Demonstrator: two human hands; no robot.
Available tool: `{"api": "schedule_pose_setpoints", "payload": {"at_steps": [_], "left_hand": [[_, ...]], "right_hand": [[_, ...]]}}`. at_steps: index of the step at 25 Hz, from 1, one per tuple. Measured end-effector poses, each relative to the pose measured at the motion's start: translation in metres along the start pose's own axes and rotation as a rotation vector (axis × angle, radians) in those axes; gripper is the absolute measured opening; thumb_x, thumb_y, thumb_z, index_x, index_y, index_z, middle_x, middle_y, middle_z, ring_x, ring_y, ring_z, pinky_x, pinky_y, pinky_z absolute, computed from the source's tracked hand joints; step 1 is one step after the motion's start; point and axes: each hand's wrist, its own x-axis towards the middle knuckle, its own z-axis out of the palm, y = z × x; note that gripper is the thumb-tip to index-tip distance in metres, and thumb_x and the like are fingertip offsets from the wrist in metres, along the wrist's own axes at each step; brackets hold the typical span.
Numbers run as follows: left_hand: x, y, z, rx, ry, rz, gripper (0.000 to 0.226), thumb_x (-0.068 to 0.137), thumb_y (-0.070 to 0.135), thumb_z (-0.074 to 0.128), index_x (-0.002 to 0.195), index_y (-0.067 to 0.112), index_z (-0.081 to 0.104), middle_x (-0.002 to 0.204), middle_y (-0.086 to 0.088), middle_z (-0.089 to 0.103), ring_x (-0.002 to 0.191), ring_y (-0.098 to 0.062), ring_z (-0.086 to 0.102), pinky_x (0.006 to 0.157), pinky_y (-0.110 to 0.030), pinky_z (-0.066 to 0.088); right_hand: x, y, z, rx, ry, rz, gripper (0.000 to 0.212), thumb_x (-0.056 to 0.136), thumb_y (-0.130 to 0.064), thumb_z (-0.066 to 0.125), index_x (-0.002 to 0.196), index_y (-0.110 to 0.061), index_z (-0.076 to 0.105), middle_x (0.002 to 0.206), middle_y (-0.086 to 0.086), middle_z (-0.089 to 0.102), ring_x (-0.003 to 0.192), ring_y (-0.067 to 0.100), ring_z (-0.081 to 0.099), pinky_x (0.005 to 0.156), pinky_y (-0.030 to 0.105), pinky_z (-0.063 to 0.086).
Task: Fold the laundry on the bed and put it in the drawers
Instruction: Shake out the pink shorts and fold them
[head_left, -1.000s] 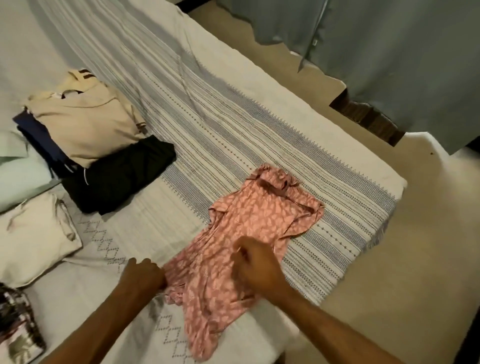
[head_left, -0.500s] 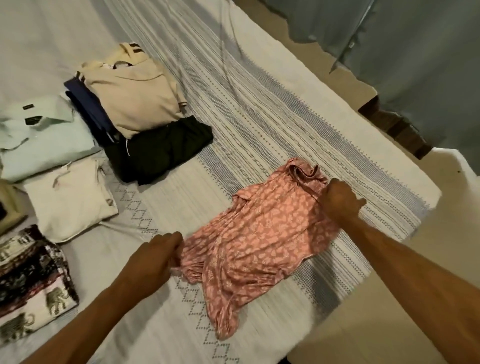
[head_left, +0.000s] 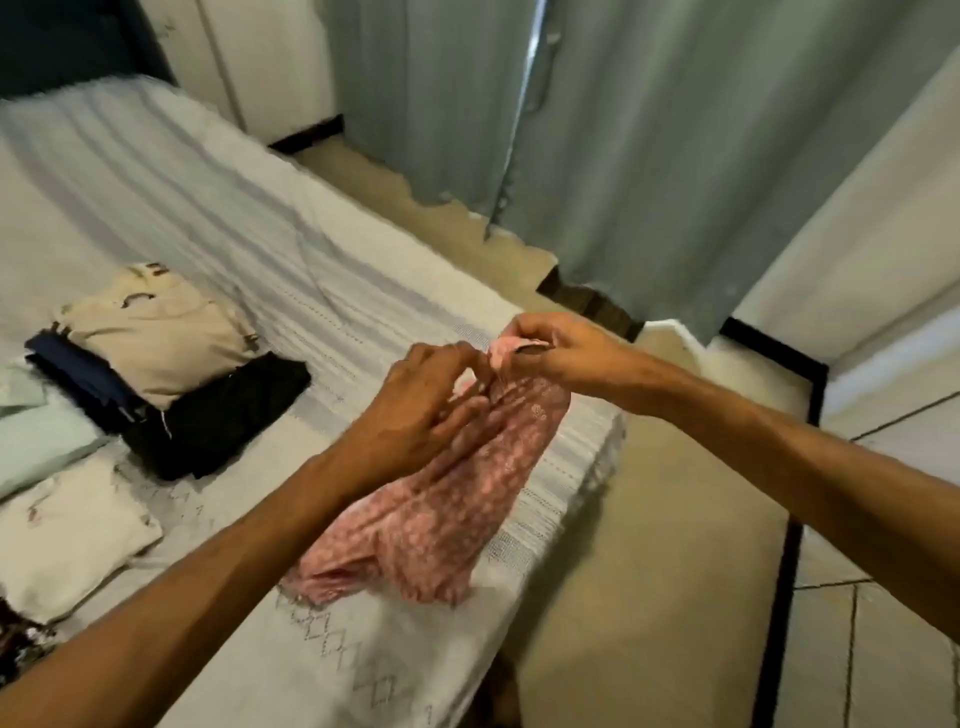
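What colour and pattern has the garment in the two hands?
Pink with small white blotches, the garment shows best in the head view, the only one.

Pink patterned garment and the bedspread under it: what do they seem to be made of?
Pink patterned garment: seemingly thin, soft woven fabric with a matte finish; it drapes limply and bunches into fine folds. Bedspread: probably woven cotton, matte, with visible woven stripes and diamond stitching.

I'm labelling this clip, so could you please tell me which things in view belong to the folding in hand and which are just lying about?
In hand:
- pink patterned garment, lifted at one end
- left hand, holding it
- right hand, pinching its top edge
- bed

Lying about:
- beige folded shirt
- black folded garment
- white folded garment
- curtain
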Motion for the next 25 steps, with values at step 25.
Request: {"api": "schedule_pose_setpoints", "payload": {"at_steps": [25], "left_hand": [[0.015,0.286,-0.065,0.172,-0.301,-0.354,0.018,0.088,0.028,0.068,0.097,0.013,0.064,0.089,-0.008,0.072,0.069,-0.022,0.073,0.06,-0.035,0.062]], "right_hand": [[-0.423,-0.093,-0.099,-0.732,0.269,0.726,0.017,0.097,-0.031,0.067,0.113,-0.029,0.071,0.087,-0.003,0.074,0.068,0.012,0.075,0.064,0.026,0.063]]}}
